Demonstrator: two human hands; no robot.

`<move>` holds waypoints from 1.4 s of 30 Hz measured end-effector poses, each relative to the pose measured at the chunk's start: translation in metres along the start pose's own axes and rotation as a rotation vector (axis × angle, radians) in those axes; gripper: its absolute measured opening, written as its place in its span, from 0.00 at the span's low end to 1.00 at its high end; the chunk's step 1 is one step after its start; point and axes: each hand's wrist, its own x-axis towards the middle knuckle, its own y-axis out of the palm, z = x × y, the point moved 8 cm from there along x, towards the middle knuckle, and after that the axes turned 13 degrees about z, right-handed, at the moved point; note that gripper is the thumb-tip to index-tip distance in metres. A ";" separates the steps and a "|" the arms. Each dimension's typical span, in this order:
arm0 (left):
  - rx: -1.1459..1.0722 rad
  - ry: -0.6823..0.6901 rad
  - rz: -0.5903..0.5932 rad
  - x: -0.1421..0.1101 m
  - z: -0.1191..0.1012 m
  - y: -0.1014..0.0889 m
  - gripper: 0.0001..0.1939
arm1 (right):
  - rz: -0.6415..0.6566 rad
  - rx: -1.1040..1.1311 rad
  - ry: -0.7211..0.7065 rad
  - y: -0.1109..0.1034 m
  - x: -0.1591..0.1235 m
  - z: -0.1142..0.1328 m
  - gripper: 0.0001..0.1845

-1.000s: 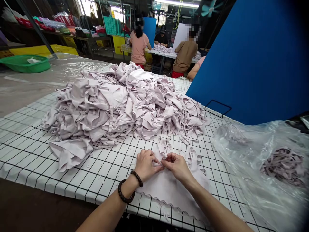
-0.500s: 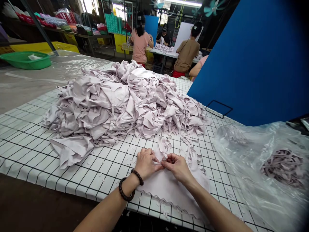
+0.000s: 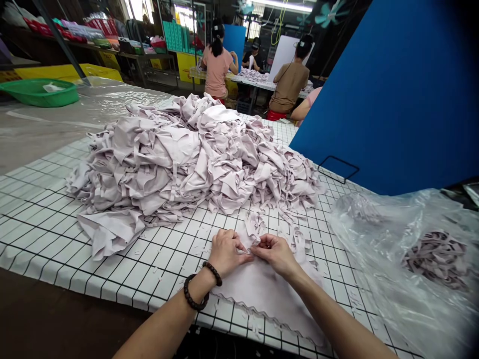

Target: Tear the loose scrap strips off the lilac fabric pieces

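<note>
A pale lilac garment [image 3: 267, 299] with thin straps and a wavy lower edge lies spread on the checked tabletop in front of me. My left hand [image 3: 227, 253], with two dark beaded bracelets at its wrist, pinches the upper part of this garment between thumb and fingers. Right beside it, my right hand [image 3: 275, 255] pinches the same cloth with its fingertips. The two hands nearly meet, and the exact bit of fabric between the fingertips is too small to make out. Loose straps [image 3: 298, 238] curl just beyond my right hand.
A large heap of lilac garments [image 3: 187, 159] fills the table's middle. To the right lie a clear plastic bag [image 3: 377, 249] with bundled strips [image 3: 436, 259] and a tall blue panel [image 3: 389, 99]. A green basin [image 3: 39, 94] sits far left. Several people work behind. Cloth scraps dot the checked tabletop [image 3: 123, 281].
My hands stay almost in place on the garment, with only a slight shift of the right fingers. In the background, a co-worker has raised a piece of cloth.
</note>
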 end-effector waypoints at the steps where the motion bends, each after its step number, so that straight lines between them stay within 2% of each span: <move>1: 0.003 0.002 -0.005 0.000 0.000 0.000 0.17 | 0.002 0.003 -0.002 0.001 0.000 -0.001 0.15; 15: 0.011 -0.010 -0.027 -0.002 -0.001 -0.002 0.17 | 0.029 -0.024 0.030 0.007 -0.004 0.002 0.12; 28: -0.006 -0.020 -0.003 -0.001 0.001 0.000 0.17 | 0.114 -0.322 -0.016 0.007 0.001 0.018 0.07; 36: -0.026 -0.020 0.005 -0.001 0.000 -0.001 0.16 | 0.231 -0.331 0.034 0.005 -0.003 0.024 0.06; 42: -0.015 -0.018 0.025 0.000 0.000 -0.001 0.15 | 0.253 -0.364 0.154 0.005 0.015 0.021 0.06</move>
